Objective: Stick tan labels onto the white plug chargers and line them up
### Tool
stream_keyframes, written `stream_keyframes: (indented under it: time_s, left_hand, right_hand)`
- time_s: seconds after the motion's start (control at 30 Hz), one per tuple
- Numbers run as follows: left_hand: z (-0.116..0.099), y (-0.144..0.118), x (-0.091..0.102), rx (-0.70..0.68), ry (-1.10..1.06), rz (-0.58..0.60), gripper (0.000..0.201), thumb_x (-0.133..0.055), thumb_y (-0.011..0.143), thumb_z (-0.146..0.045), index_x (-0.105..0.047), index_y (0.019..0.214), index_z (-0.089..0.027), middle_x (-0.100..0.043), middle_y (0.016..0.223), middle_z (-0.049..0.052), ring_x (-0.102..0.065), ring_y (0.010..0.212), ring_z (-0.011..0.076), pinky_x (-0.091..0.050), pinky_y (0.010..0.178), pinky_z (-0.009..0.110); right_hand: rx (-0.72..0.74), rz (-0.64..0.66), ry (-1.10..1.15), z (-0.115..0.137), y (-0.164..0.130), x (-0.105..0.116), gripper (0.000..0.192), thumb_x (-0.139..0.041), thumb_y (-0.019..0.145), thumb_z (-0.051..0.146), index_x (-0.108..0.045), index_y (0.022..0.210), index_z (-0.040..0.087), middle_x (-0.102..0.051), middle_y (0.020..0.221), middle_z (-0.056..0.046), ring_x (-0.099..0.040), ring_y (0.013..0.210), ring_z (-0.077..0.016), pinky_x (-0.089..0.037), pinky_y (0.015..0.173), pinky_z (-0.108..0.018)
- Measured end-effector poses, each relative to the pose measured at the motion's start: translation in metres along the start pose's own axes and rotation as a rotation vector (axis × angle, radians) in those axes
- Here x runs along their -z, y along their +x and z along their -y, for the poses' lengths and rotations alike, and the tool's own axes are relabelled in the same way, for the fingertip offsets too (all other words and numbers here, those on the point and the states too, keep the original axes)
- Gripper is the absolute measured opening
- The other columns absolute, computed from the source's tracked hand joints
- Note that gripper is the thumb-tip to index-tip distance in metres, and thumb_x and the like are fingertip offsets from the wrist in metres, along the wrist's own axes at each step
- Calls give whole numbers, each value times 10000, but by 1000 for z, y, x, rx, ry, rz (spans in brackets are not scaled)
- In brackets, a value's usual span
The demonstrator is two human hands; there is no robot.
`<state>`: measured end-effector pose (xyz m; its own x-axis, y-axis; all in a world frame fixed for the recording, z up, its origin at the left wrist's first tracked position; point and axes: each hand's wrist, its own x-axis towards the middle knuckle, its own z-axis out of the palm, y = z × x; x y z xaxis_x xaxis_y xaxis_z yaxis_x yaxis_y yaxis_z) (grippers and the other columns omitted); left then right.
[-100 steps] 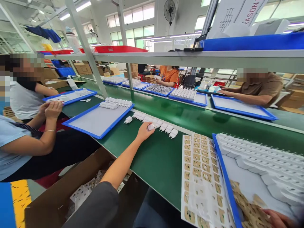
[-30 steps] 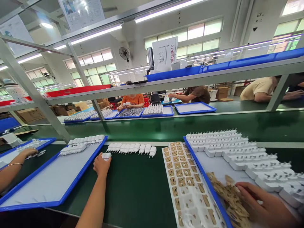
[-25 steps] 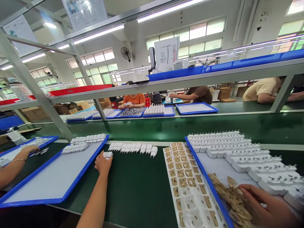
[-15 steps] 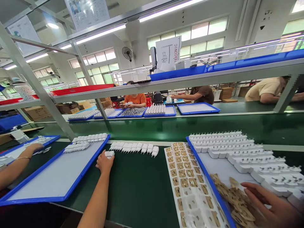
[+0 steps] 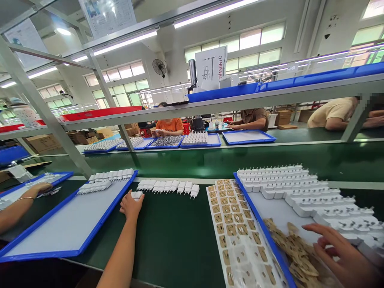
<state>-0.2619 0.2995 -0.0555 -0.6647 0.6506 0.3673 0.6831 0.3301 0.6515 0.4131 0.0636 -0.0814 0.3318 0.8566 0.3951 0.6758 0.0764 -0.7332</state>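
My left hand (image 5: 131, 205) is closed round a white plug adapter (image 5: 137, 195) on the green work surface, just right of a blue-rimmed tray. Beside it runs a row of white plug adapters (image 5: 169, 186) with their pins toward me. My right hand (image 5: 340, 250) is over the right tray (image 5: 277, 206), index finger stretched out and fingers apart, with nothing visible in them. Just left of its fingers lies a heap of brown die-cut pieces (image 5: 295, 254). Rows of white plug housings (image 5: 312, 196) with upright pins fill the tray's far and right side.
A sheet of brown stickers (image 5: 231, 218), partly peeled, lies along the right tray. The left tray (image 5: 69, 220) holds two groups of white adapters. A co-worker's hand (image 5: 42, 188) works at the far left. A metal shelf (image 5: 210, 102) crosses above the green belt.
My right hand has shifted slightly right, away from the brown pieces, and its index finger has straightened. My left hand stays on the adapter. The whole view has moved slightly.
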Motion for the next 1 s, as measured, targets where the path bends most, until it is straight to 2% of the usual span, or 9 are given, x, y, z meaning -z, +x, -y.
stream_keyframes:
  time_s: [0.13,0.3,0.4,0.5,0.6,0.73,0.8,0.9,1.0]
  left_hand:
    - [-6,-4,6,-21,-26,-26,654,-596,803,-499,-549,1336,-123,-524,1392,266,-457,1310,499,-378,1034,677]
    - [-17,-12,20,-45,6,-61,637,-594,854,-384,-476,1395,-69,-498,1412,260,-410,1360,449,-347,1087,642]
    - [-26,-23,30,-98,36,-21,586,-557,896,-302,-428,1416,-63,-457,1449,239,-348,1404,405,-291,1130,619]
    - [-37,-44,38,-176,24,89,580,-528,927,-254,-374,1427,-5,-440,1448,261,-355,1386,392,-278,1126,628]
    - [-53,-83,45,-353,-57,282,523,-539,936,-226,-413,1395,-7,-529,1382,215,-476,1290,302,-397,1088,504]
    - [-87,-159,52,-673,-195,569,411,-621,917,-293,-573,1313,-194,-622,1336,61,-568,1220,193,-493,1021,324]
    - [-110,-196,52,-819,-257,679,390,-644,905,-327,-609,1283,-238,-642,1320,45,-575,1236,196,-473,1076,346]
    - [-145,-241,44,-1055,-365,831,405,-637,914,-353,-610,1293,-212,-609,1371,105,-539,1311,246,-425,1146,434]
    - [-173,-268,30,-1140,-346,922,494,-668,899,-409,-583,1342,-207,-536,1469,129,-473,1394,275,-373,1189,463]
  right_hand:
    - [53,-6,-52,21,0,4,288,-595,782,452,-661,1060,485,-640,911,-82,-597,544,-210,-558,506,-406]
    - [129,-3,-128,55,-1,7,287,-570,796,336,-678,1061,320,-640,1001,-77,-633,651,-185,-601,593,-346]
    - [159,0,-173,68,-3,6,317,-539,792,288,-669,1077,236,-646,1046,-86,-618,677,-168,-596,663,-339]
    - [184,10,-175,78,-6,4,310,-522,797,254,-666,1069,217,-656,1086,-81,-603,702,-160,-580,688,-328]
    - [203,41,-198,90,-7,3,313,-499,802,200,-662,1068,213,-665,1140,-83,-596,691,-154,-567,739,-348]
    - [304,184,-219,120,1,-13,323,-463,820,151,-670,1058,218,-683,1169,-86,-661,895,-212,-548,855,-384]
    - [375,308,-240,139,8,-30,320,-463,845,144,-681,1070,210,-700,1134,-88,-649,1035,-243,-529,913,-394]
    - [406,466,-414,164,18,-60,297,-490,902,164,-698,1113,179,-717,1116,-104,-636,1060,-266,-500,936,-407]
    - [381,534,-538,175,25,-83,260,-539,915,183,-720,1101,161,-719,1106,-123,-634,1059,-281,-491,903,-398]
